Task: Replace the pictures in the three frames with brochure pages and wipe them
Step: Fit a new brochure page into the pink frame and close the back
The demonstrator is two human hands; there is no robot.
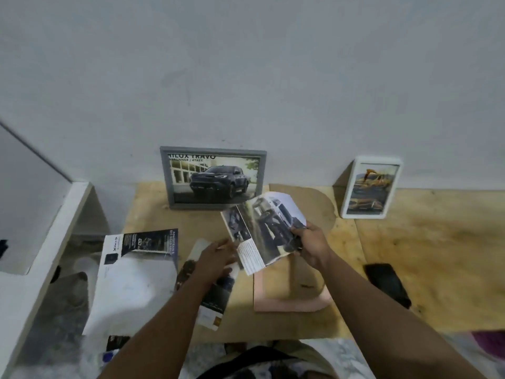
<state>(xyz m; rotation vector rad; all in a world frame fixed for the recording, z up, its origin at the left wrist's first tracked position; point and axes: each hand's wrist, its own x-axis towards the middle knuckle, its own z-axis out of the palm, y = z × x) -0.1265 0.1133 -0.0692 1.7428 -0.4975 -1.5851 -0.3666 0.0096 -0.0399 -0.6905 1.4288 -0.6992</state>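
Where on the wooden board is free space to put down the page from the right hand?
Bare wood lies right of the pink frame, between the white frame and the black object. A smaller patch sits before the grey frame. Crowded: left side, under the left hand, with the brochure.

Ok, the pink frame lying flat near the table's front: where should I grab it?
Pinch the pink frame by its near edge, coming from the front. It lies flat, that edge is bare, and the right hand with the brochure page covers its far part.
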